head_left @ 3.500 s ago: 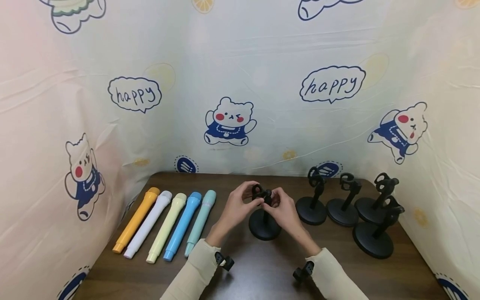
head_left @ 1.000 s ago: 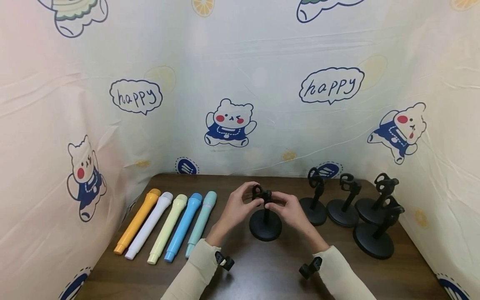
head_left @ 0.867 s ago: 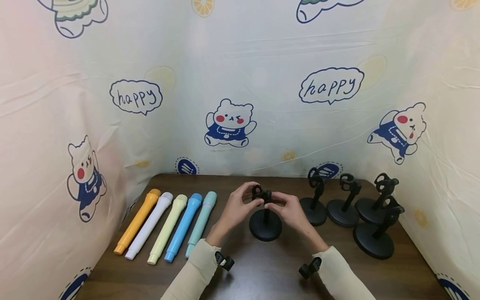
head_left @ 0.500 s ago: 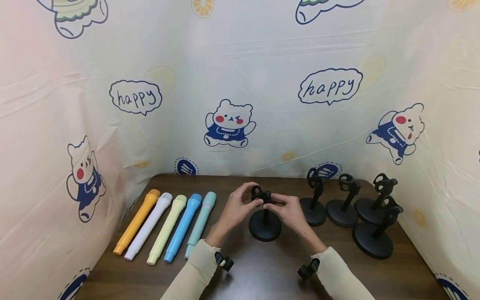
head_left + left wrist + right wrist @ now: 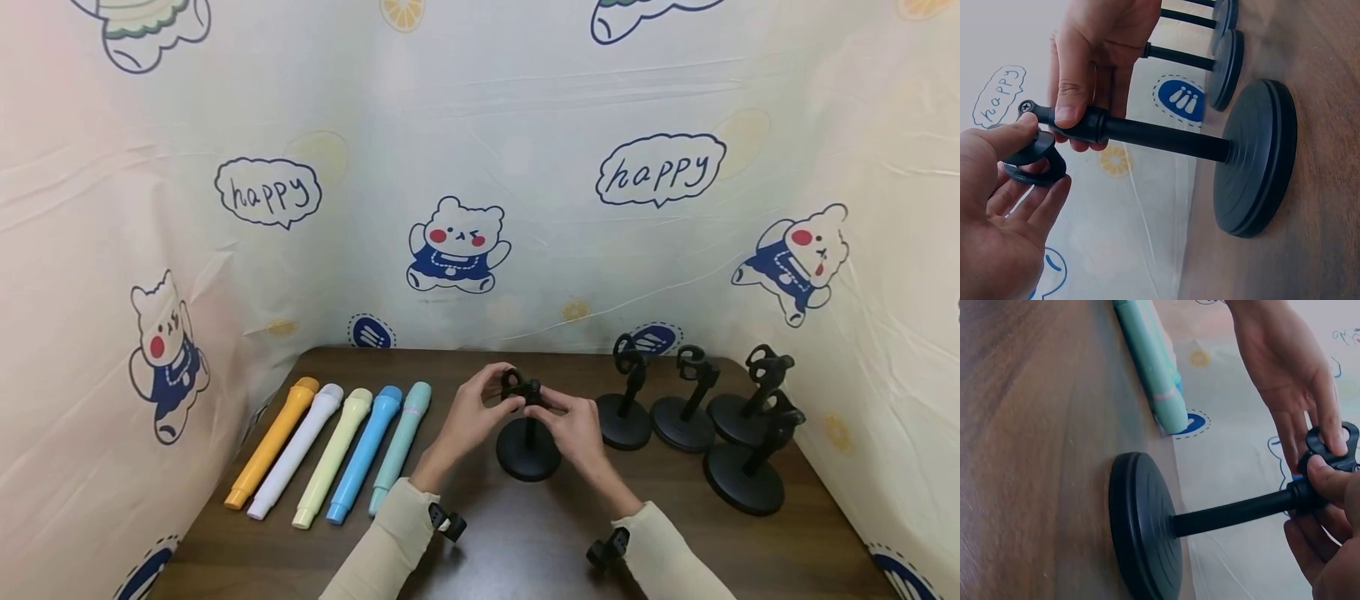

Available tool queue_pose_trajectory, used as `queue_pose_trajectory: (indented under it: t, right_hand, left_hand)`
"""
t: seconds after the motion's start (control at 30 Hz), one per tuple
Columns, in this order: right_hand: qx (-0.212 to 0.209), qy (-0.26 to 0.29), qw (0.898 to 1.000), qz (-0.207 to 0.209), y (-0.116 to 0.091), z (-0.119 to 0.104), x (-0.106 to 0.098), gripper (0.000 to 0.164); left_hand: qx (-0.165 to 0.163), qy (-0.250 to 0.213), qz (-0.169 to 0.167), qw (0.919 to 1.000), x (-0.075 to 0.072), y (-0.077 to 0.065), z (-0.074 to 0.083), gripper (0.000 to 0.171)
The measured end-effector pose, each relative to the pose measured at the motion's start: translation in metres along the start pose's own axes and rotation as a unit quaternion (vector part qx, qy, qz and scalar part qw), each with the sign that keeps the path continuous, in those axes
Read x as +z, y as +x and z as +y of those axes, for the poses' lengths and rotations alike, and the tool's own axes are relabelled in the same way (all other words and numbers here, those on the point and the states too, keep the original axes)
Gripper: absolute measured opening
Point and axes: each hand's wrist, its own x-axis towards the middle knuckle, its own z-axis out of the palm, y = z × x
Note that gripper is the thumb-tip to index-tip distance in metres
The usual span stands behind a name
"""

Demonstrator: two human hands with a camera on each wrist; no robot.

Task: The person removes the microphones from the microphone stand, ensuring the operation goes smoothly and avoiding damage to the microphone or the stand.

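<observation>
A black desktop microphone stand (image 5: 528,454) stands upright on its round base in front of me. My left hand (image 5: 472,415) pinches the ring-shaped clip (image 5: 1036,151) at its top between thumb and fingers. With thumb and fingers, my right hand (image 5: 576,429) grips the collar (image 5: 1090,124) just below the clip's joint. In the right wrist view, the pole (image 5: 1235,515) rises straight from the base to that collar. My right fingers partly hide the far side of the joint.
To the left lie several toy-like microphones in a row, including an orange one (image 5: 272,443), a blue one (image 5: 365,454) and a teal one (image 5: 401,448). Several more black stands, one nearest (image 5: 744,479), are grouped at the right on the brown table (image 5: 517,554). A printed curtain (image 5: 555,250) hangs behind.
My right hand has shifted its hold on the collar, its fingers curling and its wrist swinging slightly left. My left hand stays on the clip, and the base keeps its place.
</observation>
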Motion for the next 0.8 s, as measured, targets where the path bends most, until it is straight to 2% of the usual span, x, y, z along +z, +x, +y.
queue_pose_trajectory:
  t: [0.17, 0.37, 0.6, 0.8]
  right_hand:
    - [-0.018, -0.009, 0.999, 0.035, -0.0040, -0.0027, 0.0054, 0.041]
    - [-0.033, -0.015, 0.998, 0.054, -0.0046, -0.0050, 0.0087, 0.041]
    - [-0.014, 0.002, 0.999, 0.044, -0.0068, -0.0027, 0.0093, 0.041]
    - [-0.002, 0.020, 1.000, 0.023, -0.0046, -0.0030, 0.0081, 0.030]
  left_hand:
    - [0.000, 0.008, 0.005, 1.0000, 0.0010, -0.0014, -0.0002, 0.049]
    - [-0.005, 0.018, 0.008, 0.9998, 0.0008, -0.0015, 0.0014, 0.048]
    - [-0.011, 0.006, 0.004, 0.9999, 0.0015, -0.0044, 0.0018, 0.050]
    - [0.000, -0.004, 0.006, 1.0000, 0.0038, -0.0042, 0.0003, 0.049]
